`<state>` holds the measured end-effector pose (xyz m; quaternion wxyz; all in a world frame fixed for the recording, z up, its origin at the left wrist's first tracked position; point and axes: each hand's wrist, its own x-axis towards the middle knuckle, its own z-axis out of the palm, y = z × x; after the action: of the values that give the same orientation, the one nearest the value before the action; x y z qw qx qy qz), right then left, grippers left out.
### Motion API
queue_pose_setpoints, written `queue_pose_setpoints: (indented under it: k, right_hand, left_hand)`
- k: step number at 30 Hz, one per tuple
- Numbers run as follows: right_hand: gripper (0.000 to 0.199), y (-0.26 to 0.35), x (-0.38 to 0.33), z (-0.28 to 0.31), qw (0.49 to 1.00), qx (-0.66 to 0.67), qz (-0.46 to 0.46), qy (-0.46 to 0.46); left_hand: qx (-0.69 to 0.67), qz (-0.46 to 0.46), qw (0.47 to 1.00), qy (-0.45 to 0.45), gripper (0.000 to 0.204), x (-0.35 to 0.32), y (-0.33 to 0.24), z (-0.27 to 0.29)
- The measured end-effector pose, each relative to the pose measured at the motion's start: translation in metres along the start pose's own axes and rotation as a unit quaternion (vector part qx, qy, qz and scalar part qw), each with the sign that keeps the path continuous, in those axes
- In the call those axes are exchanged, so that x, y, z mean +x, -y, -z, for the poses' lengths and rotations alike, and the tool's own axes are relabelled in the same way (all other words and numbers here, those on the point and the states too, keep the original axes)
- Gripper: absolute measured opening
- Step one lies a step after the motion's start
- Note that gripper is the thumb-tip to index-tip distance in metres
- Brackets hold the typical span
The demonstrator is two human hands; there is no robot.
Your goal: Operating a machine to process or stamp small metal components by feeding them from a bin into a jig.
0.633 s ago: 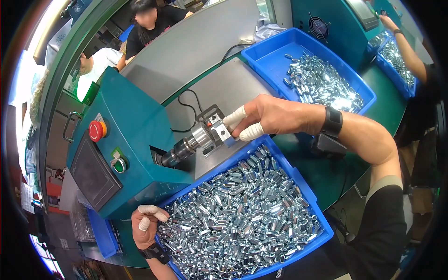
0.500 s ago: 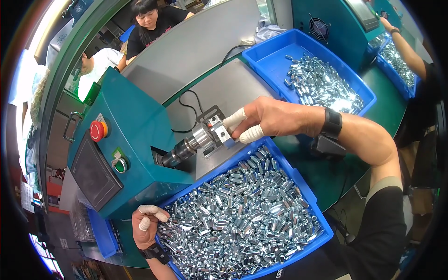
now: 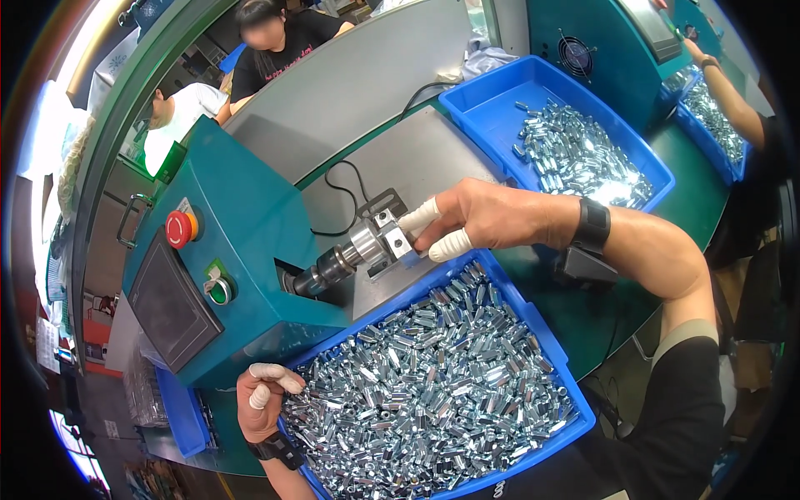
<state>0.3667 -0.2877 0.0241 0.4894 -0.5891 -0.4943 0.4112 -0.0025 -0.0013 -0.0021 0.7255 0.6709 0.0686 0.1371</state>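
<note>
Two white finger cots (image 3: 451,246) show on the R hand (image 3: 500,215), ctr of frame; its fingers are bent w/ a small gap betw. them, tips at the outer end of the metal block (image 3: 398,242); can't tell if they pinch a part there. L hand (image 3: 257,407), lower L, is half curled, also in cots, fingertips at the edge of the heap of shiny metal parts (image 3: 425,383); can't tell whether it has hold of one. Black wristband (image 3: 592,225) on R wrist, another on L. Block sits at the end of the round steel spindle (image 3: 333,265), which meets the teal machine (image 3: 242,208), L of ctr, w/ red button (image 3: 178,228), green button (image 3: 220,291) and dark panel (image 3: 173,300). Heap fills the big blue tray (image 3: 532,315), bottom ctr. Upper R: second blue tray (image 3: 479,100), partly filled w/ similar pcs, and beyond it another teal machine (image 3: 546,23) and a co-worker's arm (image 3: 733,104). Two ppl (image 3: 300,50) upper L, behind a grey partition (image 3: 333,100).
</note>
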Motion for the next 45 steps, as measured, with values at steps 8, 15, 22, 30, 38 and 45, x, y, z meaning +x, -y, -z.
queue_pose_setpoints:
  k: [8, 15, 22, 30, 38, 45]
  right_hand:
    - [0.053, 0.006, 0.000, 0.000, 1.000, 0.011, -0.007, 0.004]
    - [0.050, 0.003, 0.001, 0.001, 0.997, 0.067, -0.026, 0.008]
    - [0.050, 0.001, 0.003, 0.003, 0.996, 0.086, -0.025, 0.021]
    - [0.050, 0.008, 0.002, 0.004, 0.998, 0.056, -0.018, 0.037]
    - [0.043, 0.010, -0.003, 0.004, 0.974, 0.049, -0.133, -0.177]
    - [0.062, 0.019, 0.020, -0.004, 0.889, -0.398, -0.038, -0.225]
  left_hand:
    - [0.019, -0.012, 1.000, -0.001, 0.044, 0.000, -0.002, -0.006]
    - [0.018, -0.013, 1.000, 0.006, 0.045, -0.001, 0.000, -0.004]
    - [0.014, -0.008, 1.000, 0.002, 0.045, 0.003, -0.002, -0.005]
    - [0.000, 0.002, 1.000, 0.001, 0.045, -0.004, -0.001, 0.001]
    - [0.003, 0.030, 0.999, 0.017, 0.048, -0.010, 0.002, 0.008]
    - [0.000, 0.023, 0.999, 0.033, 0.046, -0.003, -0.013, -0.007]
